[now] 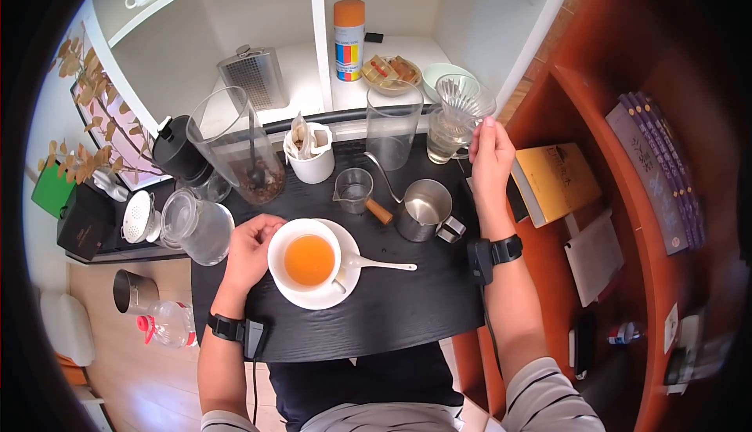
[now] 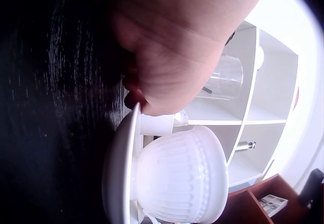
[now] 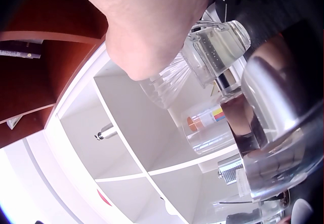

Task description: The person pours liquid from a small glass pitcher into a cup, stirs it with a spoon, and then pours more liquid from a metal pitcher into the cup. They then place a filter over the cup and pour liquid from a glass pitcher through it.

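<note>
My left hand pinches the rim of a white saucer on the black table. On the saucer stand a white teacup of amber tea and a white spoon, its handle jutting right. At the back right, my right hand grips the ribbed glass dripper at its side; the fingertips are partly hidden. That dripper sits on a small glass server with clear liquid in it. A steel gooseneck kettle stands nearer, left of my right forearm.
Behind the saucer are a small glass pitcher with a wooden handle, a white mug with a drip bag, and tall glasses. A lidded glass jar stands left. White shelves rise behind; a red-brown bookcase flanks the right.
</note>
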A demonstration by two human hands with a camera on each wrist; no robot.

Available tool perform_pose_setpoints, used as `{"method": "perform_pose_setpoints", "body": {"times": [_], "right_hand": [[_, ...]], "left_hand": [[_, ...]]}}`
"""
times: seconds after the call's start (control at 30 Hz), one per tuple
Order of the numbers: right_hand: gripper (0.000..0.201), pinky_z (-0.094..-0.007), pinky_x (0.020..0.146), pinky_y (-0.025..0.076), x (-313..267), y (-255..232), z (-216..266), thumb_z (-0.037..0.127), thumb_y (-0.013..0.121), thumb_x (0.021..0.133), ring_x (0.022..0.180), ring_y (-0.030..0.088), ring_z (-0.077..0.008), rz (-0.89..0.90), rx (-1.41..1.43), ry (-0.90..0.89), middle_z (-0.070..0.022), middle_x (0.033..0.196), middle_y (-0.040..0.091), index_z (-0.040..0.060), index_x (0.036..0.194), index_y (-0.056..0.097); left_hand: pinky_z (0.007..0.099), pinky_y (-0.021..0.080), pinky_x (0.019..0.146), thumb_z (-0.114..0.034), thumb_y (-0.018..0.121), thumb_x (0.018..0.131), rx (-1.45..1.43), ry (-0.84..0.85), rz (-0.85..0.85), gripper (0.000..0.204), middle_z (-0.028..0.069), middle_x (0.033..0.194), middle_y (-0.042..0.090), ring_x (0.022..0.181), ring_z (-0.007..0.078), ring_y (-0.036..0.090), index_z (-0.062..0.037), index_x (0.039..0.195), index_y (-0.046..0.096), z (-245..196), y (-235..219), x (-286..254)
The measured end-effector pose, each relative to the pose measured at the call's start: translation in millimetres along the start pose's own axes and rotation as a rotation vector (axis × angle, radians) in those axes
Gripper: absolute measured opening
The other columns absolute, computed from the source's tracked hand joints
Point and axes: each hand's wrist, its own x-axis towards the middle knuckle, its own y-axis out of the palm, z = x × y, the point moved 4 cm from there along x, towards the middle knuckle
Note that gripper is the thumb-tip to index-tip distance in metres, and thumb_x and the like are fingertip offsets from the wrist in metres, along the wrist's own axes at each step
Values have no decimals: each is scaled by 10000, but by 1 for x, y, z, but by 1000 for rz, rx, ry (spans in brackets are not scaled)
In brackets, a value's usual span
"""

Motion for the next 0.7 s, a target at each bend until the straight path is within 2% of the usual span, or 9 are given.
{"method": "perform_pose_setpoints", "body": {"times": [0.13,0.2,0.43,0.53,0.6,0.7], "right_hand": [[410,-229,517,325,-1,2,3,329,529,1141,588,426,-34,-5,5,-17,47,669,489,53,844,593],[405,-225,520,326,-2,2,5,324,522,1144,587,422,-36,-6,41,18,47,668,483,59,846,590],[403,-217,523,336,-2,2,2,326,508,1152,590,423,-39,-6,41,20,45,695,494,76,844,580],[404,-213,528,344,0,0,-2,331,504,1153,595,429,-39,-41,60,57,42,696,498,77,849,582],[397,-215,527,351,0,-1,9,334,501,1154,598,436,-41,-41,42,3,40,694,495,82,857,577],[387,-221,530,353,0,-6,37,328,487,1160,600,439,-49,-147,33,-130,33,713,498,88,863,549]], "left_hand": [[211,466,660,-120,697,1044,26,12,0,146,-47,798,673,726,9,550,18,1039,745,-2,-2,0],[207,495,691,-98,726,1013,13,-5,22,117,-33,850,720,771,16,619,14,1043,736,-1,-2,-1],[200,489,687,-104,723,1016,-19,-6,3,125,-33,850,715,775,12,607,16,1050,737,-4,-2,-2],[215,487,660,-93,658,1044,14,19,11,141,-35,798,696,708,13,563,18,1039,744,-3,-2,0],[217,488,655,-85,642,1042,-13,8,25,142,-34,798,699,698,12,563,14,1040,745,-2,0,-1],[226,487,626,-99,650,1034,16,44,15,148,-26,765,696,671,17,570,9,1014,749,-4,-3,1]]}}
